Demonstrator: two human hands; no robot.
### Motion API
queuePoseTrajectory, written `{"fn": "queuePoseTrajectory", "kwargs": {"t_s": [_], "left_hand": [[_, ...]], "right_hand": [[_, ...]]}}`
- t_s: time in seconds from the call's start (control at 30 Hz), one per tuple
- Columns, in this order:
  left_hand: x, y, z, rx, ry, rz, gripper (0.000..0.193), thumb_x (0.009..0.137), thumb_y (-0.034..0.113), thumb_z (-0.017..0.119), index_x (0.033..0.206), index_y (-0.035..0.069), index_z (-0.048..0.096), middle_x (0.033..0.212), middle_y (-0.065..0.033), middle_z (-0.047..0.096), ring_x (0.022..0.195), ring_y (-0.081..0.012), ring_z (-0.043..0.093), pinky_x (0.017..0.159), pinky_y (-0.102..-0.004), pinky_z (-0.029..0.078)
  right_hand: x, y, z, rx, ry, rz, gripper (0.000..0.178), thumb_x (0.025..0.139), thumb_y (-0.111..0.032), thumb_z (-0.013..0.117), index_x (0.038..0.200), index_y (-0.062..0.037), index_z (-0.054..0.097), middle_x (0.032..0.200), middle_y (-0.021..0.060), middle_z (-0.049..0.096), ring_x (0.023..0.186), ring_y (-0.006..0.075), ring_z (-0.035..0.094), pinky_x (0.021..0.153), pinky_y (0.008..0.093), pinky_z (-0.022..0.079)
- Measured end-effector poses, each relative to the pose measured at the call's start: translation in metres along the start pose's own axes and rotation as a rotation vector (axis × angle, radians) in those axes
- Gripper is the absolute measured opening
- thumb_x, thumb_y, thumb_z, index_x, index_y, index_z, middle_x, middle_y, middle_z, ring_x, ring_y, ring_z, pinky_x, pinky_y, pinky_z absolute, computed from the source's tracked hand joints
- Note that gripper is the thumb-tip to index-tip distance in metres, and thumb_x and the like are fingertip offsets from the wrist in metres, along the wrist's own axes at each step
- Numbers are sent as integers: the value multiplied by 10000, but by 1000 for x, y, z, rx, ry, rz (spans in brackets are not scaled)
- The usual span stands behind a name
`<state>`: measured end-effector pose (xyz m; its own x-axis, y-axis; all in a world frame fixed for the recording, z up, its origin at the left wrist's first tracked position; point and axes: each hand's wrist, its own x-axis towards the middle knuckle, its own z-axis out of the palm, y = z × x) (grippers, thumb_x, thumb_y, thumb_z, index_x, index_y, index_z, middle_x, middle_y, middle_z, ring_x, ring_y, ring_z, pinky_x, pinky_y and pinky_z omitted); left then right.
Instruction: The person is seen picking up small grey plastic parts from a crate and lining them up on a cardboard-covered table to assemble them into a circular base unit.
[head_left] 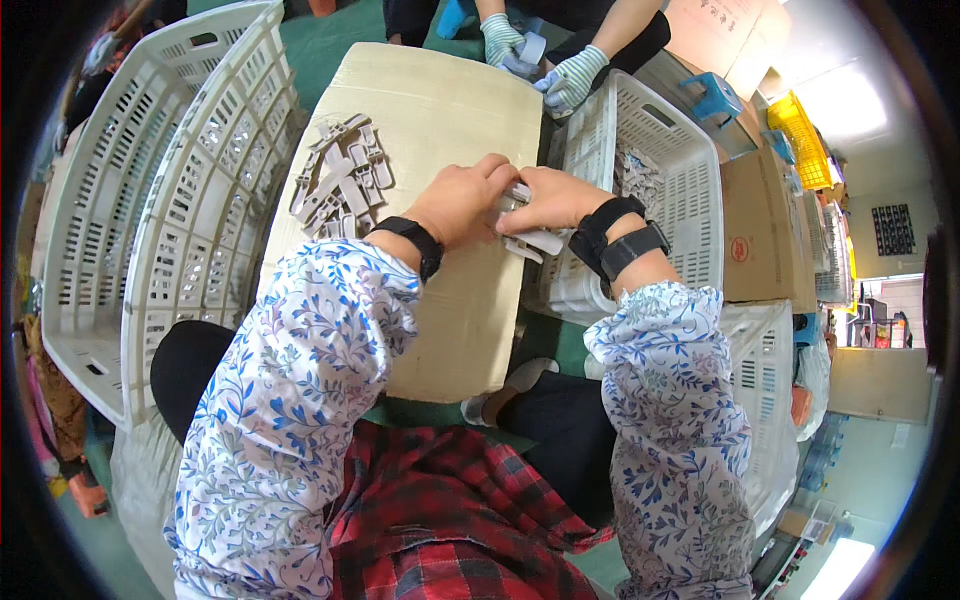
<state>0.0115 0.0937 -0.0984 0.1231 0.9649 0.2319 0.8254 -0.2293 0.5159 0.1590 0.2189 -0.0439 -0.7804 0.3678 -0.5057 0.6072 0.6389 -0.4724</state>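
Note:
Both my hands meet over the right side of a cardboard-topped work surface (440, 330). My left hand (462, 203) and my right hand (555, 200) are closed around small light-grey plastic parts (540, 241), which stick out below the right fingers. My fingers hide most of what they grip, so the exact kind of part does not show. To the left on the cardboard lies a loose pile of similar slim grey plastic parts (345, 185). Black bands circle both my wrists.
Tall white plastic crates (150, 250) stand on the left. Another white crate (690, 190), with parts inside, is close on the right, beside a cardboard box (755, 235). Across the board, a co-worker's striped gloves (572, 80) hold something grey. A blue stool (712, 98) stands farther back.

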Motion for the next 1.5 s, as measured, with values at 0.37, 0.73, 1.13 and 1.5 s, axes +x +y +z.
{"fn": "queuePoseTrajectory", "kwargs": {"t_s": [0.37,0.73,1.13,1.5], "left_hand": [[-115,65,-28,-325,-411,8,867,562,169,925,1306,16,506,1267,-183,537,1107,-390,600,938,-420,514],[-71,52,-36,-235,-716,-48,950,611,341,912,1369,-26,473,1250,-234,556,1171,-401,561,982,-436,473],[-57,50,-20,-92,-65,167,703,673,110,792,1314,6,521,1247,-172,582,1166,-372,559,1015,-428,457],[17,-12,-28,-275,-282,162,664,749,236,819,1312,-8,565,1259,-214,607,1165,-381,585,982,-419,475]], "right_hand": [[-97,-55,96,355,-237,-148,698,780,-510,730,1195,42,631,1063,268,691,989,368,672,884,372,518],[-153,-76,137,-360,603,-279,716,655,-307,853,1217,-1,534,1224,167,555,1166,356,526,954,441,426],[-54,21,44,303,137,-253,494,844,-341,717,1158,32,641,1158,211,641,1097,355,593,933,407,459],[-75,-33,54,-480,602,-296,722,610,-283,862,1178,9,524,1126,144,568,1130,293,532,997,415,402]]}}
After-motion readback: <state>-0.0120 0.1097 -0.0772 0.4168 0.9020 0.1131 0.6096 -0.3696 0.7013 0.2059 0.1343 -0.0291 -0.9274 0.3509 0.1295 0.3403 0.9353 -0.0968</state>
